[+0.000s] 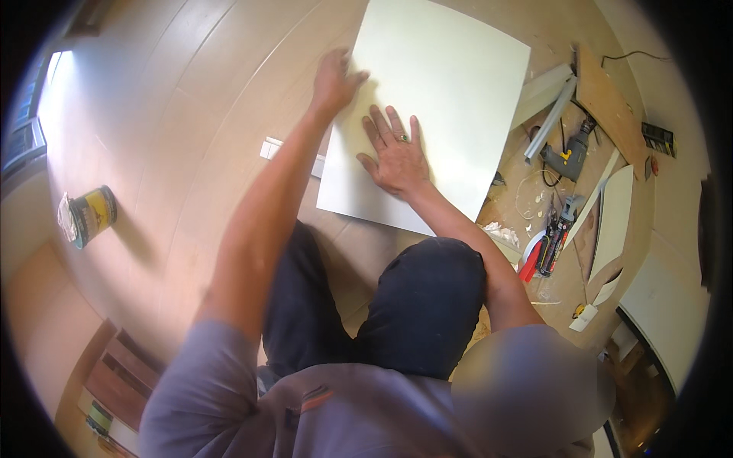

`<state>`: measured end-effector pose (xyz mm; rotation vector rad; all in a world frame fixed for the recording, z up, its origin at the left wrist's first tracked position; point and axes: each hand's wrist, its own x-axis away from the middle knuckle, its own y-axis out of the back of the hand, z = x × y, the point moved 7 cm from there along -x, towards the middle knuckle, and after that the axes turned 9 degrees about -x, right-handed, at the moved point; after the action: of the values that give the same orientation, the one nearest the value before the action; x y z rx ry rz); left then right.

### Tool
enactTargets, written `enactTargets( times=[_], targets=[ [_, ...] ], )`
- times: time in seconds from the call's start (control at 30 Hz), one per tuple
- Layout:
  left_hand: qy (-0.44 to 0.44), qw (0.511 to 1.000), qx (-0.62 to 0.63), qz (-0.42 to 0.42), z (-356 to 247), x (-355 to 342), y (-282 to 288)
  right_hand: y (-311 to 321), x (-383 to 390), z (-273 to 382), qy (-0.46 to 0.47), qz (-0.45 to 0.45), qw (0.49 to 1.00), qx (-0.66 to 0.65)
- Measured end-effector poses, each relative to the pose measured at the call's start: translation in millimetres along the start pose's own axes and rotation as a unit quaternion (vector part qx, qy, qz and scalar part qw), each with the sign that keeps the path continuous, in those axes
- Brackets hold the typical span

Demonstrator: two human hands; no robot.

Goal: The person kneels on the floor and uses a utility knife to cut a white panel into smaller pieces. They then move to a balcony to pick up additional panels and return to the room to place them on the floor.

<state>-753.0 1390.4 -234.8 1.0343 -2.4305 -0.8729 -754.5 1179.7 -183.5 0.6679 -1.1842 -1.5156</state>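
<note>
A large white rectangular panel (450, 99) lies in front of my knees, its far end cut off by the picture's upper edge. At its left edge is my left hand (336, 84), fingers curled over the rim and thumb reaching onto the white face. My right hand (397, 156), with a ring on one finger, rests flat on the panel with its fingers spread. Partly hidden behind my left forearm, a small white strip (270, 148) lies on the floor by the panel's lower left side.
Right of the panel lie a power drill (566, 160), a brown board (607, 103), a metal strip (551, 118), a red-and-black tool (551, 240) and scattered offcuts. A paint can (93, 216) stands on the wooden floor (191, 153) at the left.
</note>
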Motion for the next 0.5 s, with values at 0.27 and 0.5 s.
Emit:
enactTargets(
  times=[0.27,0.5],
  targets=[
    [0.082,0.968,-0.23,-0.059,-39.0,123.6,9.0,2.0,14.6,-8.0,-0.012,-0.045,0.999,0.024],
    [-0.127,0.915,-0.381,-0.021,-44.9,123.1,-5.2,12.5,65.1,-35.0,-0.088,-0.057,0.994,-0.035]
  ],
)
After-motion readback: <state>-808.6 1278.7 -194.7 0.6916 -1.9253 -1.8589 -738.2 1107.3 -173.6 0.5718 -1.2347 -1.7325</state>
